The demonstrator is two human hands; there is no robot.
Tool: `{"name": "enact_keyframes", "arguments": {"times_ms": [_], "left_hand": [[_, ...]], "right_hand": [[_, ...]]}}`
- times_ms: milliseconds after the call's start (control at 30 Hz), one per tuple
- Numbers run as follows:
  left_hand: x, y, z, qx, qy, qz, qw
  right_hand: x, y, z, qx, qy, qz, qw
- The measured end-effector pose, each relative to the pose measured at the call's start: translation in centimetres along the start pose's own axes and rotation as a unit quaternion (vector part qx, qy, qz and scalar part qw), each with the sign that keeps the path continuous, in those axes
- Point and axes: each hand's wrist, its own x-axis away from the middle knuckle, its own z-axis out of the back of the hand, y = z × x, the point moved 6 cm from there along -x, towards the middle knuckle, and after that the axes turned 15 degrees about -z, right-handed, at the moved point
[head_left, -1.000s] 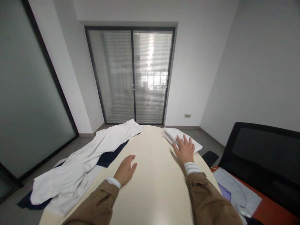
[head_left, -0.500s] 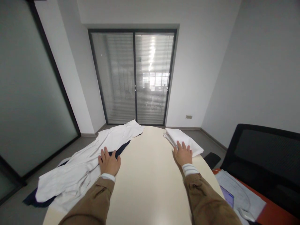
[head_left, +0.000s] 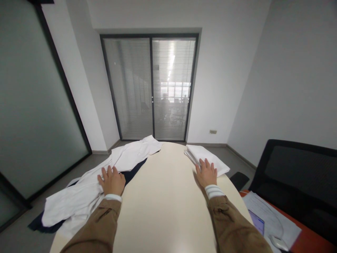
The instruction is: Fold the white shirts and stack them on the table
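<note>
Well, closest in are the two brown jacket sleeves (head_left: pixel 89 230), each ending in a white striped cuff, and they reach out over a pale cream oval counter (head_left: pixel 163 203). The left grip (head_left: pixel 111 181) lies open, fingers spread and pressing down on bunched fabric without pinching it. That fabric is a long white garment (head_left: pixel 79 198), rumpled and stretched along the counter's left edge and spilling past it. A dark navy cloth (head_left: pixel 134 172) shows beneath it, and another strip of the navy peeks out near its lower end.

The right grip (head_left: pixel 206 173) is open too, palm down on the counter, with its fingertips touching the near edge of a folded white cloth (head_left: pixel 207 156) at the far right of the counter.

Off to the right, lower down, an orange counter (head_left: pixel 310 240) carries papers (head_left: pixel 268 211), a device with a purple screen (head_left: pixel 256 222) and a white computer mouse (head_left: pixel 277 243). A black mesh chair back (head_left: pixel 297 165) stands beside it. Farther on, a double glass door with blinds (head_left: pixel 150 88) closes the room, with a wall socket (head_left: pixel 213 132) to its right and a frosted glass panel (head_left: pixel 34 105) on the left.
</note>
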Motion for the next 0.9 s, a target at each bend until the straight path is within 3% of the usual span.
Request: {"name": "enact_keyframes", "arguments": {"times_ms": [167, 267, 367, 500, 600, 700, 833, 900], "left_hand": [[-0.3, 0.8, 0.3, 0.005, 0.029, -0.042, 0.999], [-0.5, 2.7, 1.3, 0.041, 0.075, -0.120, 0.989], [-0.2, 5.4, 2.4, 0.107, 0.100, -0.227, 0.963], [1.0, 9.0, 3.5, 0.183, 0.094, -0.357, 0.911], [2.6, 11.6, 4.4, 0.223, 0.072, -0.446, 0.864], [4.6, 14.3, 5.4, 0.243, 0.025, -0.521, 0.818], [7.3, 17.5, 6.6, 0.250, -0.051, -0.607, 0.753], [7.9, 18.2, 7.2, 0.252, -0.060, -0.618, 0.742]], "right_hand": [[0.3, -0.3, 0.2, -0.002, 0.009, 0.002, 1.000], [0.6, -0.6, 0.4, -0.007, 0.014, 0.012, 1.000], [0.8, -1.1, 0.6, -0.019, 0.021, 0.034, 0.999], [1.4, -2.1, 0.8, -0.049, 0.037, 0.085, 0.994], [2.5, -3.5, 1.1, -0.072, 0.040, 0.151, 0.985], [4.4, -5.5, 1.6, -0.091, 0.003, 0.251, 0.964], [8.0, -8.4, 1.8, -0.097, -0.102, 0.406, 0.903], [9.4, -9.3, 1.7, -0.090, -0.142, 0.454, 0.875]]}}
